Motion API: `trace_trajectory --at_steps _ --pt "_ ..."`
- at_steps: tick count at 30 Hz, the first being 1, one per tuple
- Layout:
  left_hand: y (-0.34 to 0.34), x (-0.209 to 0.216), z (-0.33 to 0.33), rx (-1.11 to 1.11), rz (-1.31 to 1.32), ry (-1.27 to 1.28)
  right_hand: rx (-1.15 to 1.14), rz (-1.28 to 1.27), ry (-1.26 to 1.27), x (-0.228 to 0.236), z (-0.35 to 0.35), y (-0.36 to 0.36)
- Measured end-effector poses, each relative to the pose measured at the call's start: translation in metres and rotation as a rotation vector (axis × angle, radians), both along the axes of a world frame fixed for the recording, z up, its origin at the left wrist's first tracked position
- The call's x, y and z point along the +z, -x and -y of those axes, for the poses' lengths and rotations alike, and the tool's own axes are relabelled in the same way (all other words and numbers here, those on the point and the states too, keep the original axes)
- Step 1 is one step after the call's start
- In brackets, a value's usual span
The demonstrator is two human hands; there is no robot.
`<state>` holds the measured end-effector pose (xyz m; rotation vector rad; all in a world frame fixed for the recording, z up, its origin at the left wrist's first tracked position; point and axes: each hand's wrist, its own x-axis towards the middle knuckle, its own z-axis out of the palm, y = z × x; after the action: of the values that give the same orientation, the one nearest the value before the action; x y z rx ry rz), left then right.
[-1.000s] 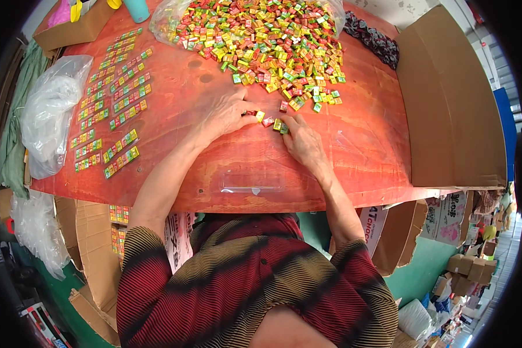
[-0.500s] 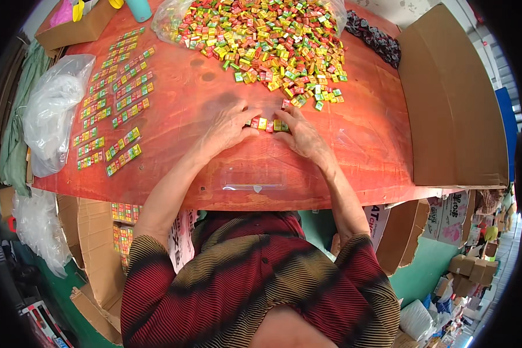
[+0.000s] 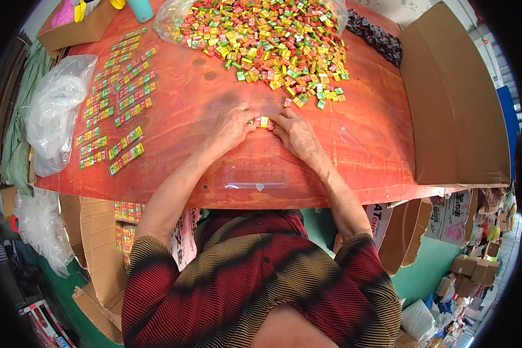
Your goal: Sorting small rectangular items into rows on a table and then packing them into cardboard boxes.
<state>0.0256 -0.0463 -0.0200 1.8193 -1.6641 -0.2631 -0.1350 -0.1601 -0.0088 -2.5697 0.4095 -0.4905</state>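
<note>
A short row of small red and yellow boxes [image 3: 264,122] lies on the red table, held between my two hands. My left hand [image 3: 232,129] has its fingers closed against the left end of the row. At the right end, my right hand [image 3: 298,136] closes its fingers round the boxes and hides part of them. Just beyond my right fingertips sits a loose small red box [image 3: 287,102]. Farther off spreads a big heap of similar red, yellow and green boxes [image 3: 272,46], spilling from a clear plastic bag [image 3: 171,22].
Several finished-looking rows of small boxes [image 3: 126,142] lie on the left of the table [image 3: 185,98]. A clear bag [image 3: 55,110] rests at the left edge. A tall carton [image 3: 452,104] stands on the right; a flat clear plastic piece [image 3: 255,177] lies near the front edge.
My right hand has drawn slightly left, its fingers now covering boxes at the right end that showed before. My left hand stays at the left end.
</note>
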Motion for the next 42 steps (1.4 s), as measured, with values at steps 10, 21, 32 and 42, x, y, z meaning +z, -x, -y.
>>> trace_trajectory --at_steps 10,21,32,42 --pt "0.006 0.007 0.003 0.055 0.014 -0.037 -0.013 -0.102 -0.053 0.012 -0.004 -0.004" --pt "0.073 0.033 -0.081 0.194 -0.048 -0.106 0.022 -0.171 -0.129 0.039 -0.076 0.044" --pt "0.092 0.012 -0.118 0.181 0.457 -0.134 -0.015 -0.135 0.14 0.0 -0.112 0.072" --pt "0.091 0.013 -0.116 0.081 0.398 -0.153 0.028 -0.29 0.111 -0.003 -0.132 0.061"
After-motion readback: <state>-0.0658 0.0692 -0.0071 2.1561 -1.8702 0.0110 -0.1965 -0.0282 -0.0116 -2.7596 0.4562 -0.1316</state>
